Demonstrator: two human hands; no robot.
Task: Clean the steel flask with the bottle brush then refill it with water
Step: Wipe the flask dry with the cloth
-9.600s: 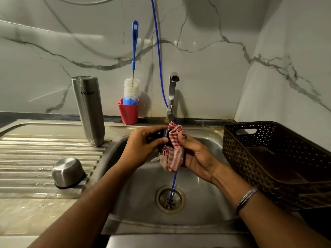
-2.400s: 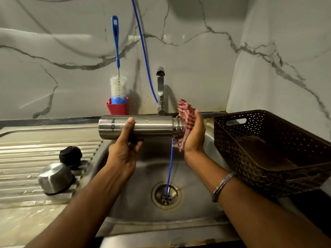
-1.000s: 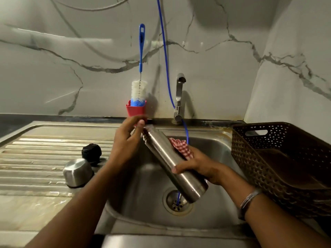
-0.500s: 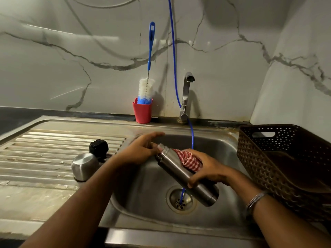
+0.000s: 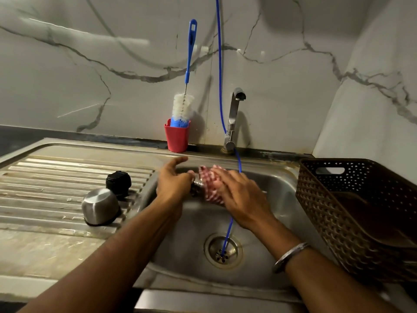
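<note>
The steel flask (image 5: 195,185) is held over the sink basin, mostly hidden; only its threaded neck shows between my hands. My left hand (image 5: 172,184) grips that neck end. My right hand (image 5: 239,195) presses a red-and-white checked cloth (image 5: 208,186) around the flask body. The bottle brush (image 5: 184,105), with a blue handle and white bristles, stands in a red cup (image 5: 176,137) at the back wall. On the drainboard rest the black stopper (image 5: 119,182) and the steel cap (image 5: 100,206).
The tap (image 5: 234,114) stands behind the sink (image 5: 279,199), with no water visible from it. A thin blue hose (image 5: 228,231) hangs down into the drain (image 5: 223,251). A brown plastic basket (image 5: 358,213) sits at the right. The ribbed drainboard (image 5: 45,188) lies left.
The flask has swung from a long diagonal across the basin to nearly end-on toward me. My right hand with the cloth has slid up the body toward the neck. The camera shifted slightly.
</note>
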